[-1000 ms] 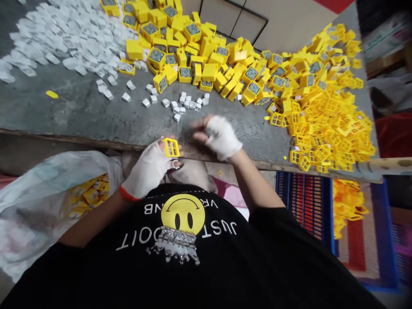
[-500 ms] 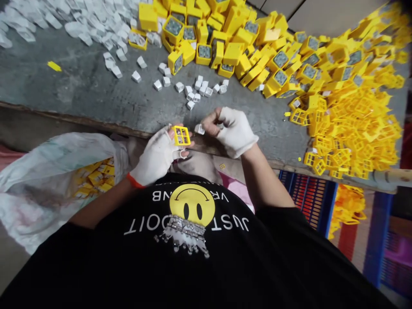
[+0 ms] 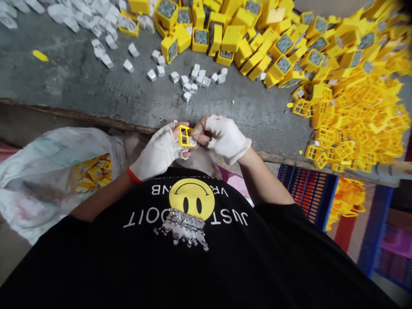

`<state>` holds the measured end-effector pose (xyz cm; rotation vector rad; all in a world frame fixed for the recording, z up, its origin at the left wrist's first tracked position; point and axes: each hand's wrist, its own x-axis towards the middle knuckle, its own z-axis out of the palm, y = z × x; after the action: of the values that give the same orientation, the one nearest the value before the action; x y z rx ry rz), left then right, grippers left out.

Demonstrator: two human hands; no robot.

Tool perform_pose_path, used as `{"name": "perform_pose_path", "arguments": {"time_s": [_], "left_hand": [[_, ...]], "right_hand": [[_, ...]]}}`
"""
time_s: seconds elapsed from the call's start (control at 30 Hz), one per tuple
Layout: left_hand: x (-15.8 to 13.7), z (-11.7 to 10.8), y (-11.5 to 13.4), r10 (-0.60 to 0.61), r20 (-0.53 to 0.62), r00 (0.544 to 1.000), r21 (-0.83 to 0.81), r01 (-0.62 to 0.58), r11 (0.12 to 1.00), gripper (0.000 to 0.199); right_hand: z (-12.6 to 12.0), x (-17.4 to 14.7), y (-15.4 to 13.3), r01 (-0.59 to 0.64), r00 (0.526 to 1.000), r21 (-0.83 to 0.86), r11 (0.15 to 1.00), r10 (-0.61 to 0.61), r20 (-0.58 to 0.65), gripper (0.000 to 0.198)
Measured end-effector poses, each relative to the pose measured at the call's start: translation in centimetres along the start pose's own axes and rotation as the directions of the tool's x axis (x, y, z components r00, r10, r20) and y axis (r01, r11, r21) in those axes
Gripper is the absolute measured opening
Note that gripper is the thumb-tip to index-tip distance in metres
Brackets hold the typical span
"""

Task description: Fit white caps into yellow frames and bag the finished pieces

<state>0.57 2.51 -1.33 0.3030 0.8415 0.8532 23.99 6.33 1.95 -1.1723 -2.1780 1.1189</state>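
Note:
My left hand (image 3: 162, 148), in a white fingerless glove with an orange cuff, holds a small yellow four-window frame (image 3: 184, 136) at the table's front edge. My right hand (image 3: 222, 135), gloved likewise, is closed in a pinch at the frame's right side. Its fingertips press a small white plastic piece (image 3: 193, 141) at the lower right window; the fingers hide part of it. Just beyond my hands, several loose white pieces (image 3: 194, 82) lie on the grey table (image 3: 122, 94).
Yellow boxes with grey insides (image 3: 231, 38) are heaped at the back. Yellow window frames (image 3: 360, 116) pile up at the right, white parts (image 3: 93, 17) at the back left. A plastic bag (image 3: 58, 146) holding yellow pieces is at my left. A blue crate (image 3: 289, 184) stands below the table.
My right hand has moved left with the white piece, bringing it against the yellow frame. The frame has tilted a little in my left hand. The view has shifted slightly.

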Motion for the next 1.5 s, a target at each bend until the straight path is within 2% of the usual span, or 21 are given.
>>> {"name": "perform_pose_path", "arguments": {"time_s": [0.2, 0.37, 0.5, 0.57, 0.7, 0.8, 0.87, 1.0, 1.1, 1.2, 1.27, 1.33, 1.4, 1.5], "left_hand": [[-0.2, 0.1, 0.1, -0.005, 0.017, 1.000, 0.005, 0.004, 1.000, 0.020], [-0.1, 0.4, 0.4, -0.039, 0.026, 0.999, -0.012, 0.040, 0.999, 0.026], [-0.3, 0.9, 0.8, -0.072, -0.058, 0.996, 0.037, 0.074, 0.997, 0.037], [-0.3, 1.0, 1.0, -0.072, -0.085, 0.994, 0.053, 0.077, 0.996, 0.039], [-0.4, 0.8, 1.2, -0.066, -0.065, 0.996, 0.048, 0.069, 0.996, 0.037], [-0.6, 0.8, 1.3, -0.060, -0.074, 0.995, 0.048, 0.063, 0.997, 0.034], [-0.8, 0.9, 1.4, -0.037, -0.094, 0.995, 0.057, 0.042, 0.997, 0.033], [-1.4, 1.1, 1.5, 0.024, -0.121, 0.992, 0.074, -0.015, 0.997, 0.031], [-1.7, 1.0, 1.5, 0.074, -0.113, 0.991, 0.080, -0.065, 0.995, 0.030], [-1.6, 0.7, 1.6, 0.117, -0.100, 0.988, 0.104, -0.107, 0.989, 0.036], [-1.1, 0.4, 1.7, 0.162, -0.096, 0.982, 0.144, -0.148, 0.978, 0.041], [-0.3, 0.3, 2.1, 0.243, -0.107, 0.964, 0.250, -0.210, 0.945, 0.041], [0.6, 0.4, 2.7, 0.349, -0.106, 0.931, 0.417, -0.277, 0.866, 0.039], [1.9, 1.0, 3.8, 0.495, 0.011, 0.869, 0.668, -0.375, 0.643, 0.050]], "right_hand": [[1.9, -0.6, 0.2, -0.012, 0.996, -0.038, 0.999, 0.008, -0.093, 0.019], [2.9, -1.0, 1.2, -0.021, 0.965, 0.183, 0.983, 0.067, -0.252, 0.041], [1.7, -1.7, 2.7, -0.048, 0.878, 0.241, 0.969, 0.156, -0.452, 0.050], [0.6, -1.8, 4.1, -0.045, 0.840, 0.210, 0.977, 0.150, -0.521, 0.052], [-2.6, -0.1, 8.9, -0.033, 0.798, 0.103, 0.994, 0.088, -0.597, 0.049], [-5.1, 3.0, 12.1, -0.093, 0.818, -0.035, 0.995, 0.056, -0.573, 0.035], [-5.9, 5.4, 13.2, -0.150, 0.845, -0.152, 0.977, 0.047, -0.532, 0.029], [-5.0, 9.2, 13.2, -0.221, 0.902, -0.369, 0.903, 0.045, -0.428, 0.039], [-3.8, 10.4, 12.4, -0.213, 0.910, -0.418, 0.883, 0.024, -0.413, 0.036], [-3.6, 9.7, 10.9, -0.208, 0.897, -0.373, 0.904, 0.024, -0.441, 0.032], [-3.6, 8.2, 9.3, -0.205, 0.893, -0.341, 0.918, 0.032, -0.450, 0.028], [-3.2, 6.1, 7.7, -0.166, 0.908, -0.301, 0.939, 0.027, -0.418, 0.023], [-2.2, 4.1, 6.6, -0.121, 0.932, -0.260, 0.958, 0.019, -0.363, 0.020], [-0.2, 2.0, 6.7, -0.165, 0.927, -0.171, 0.971, 0.093, -0.363, 0.013]]}}
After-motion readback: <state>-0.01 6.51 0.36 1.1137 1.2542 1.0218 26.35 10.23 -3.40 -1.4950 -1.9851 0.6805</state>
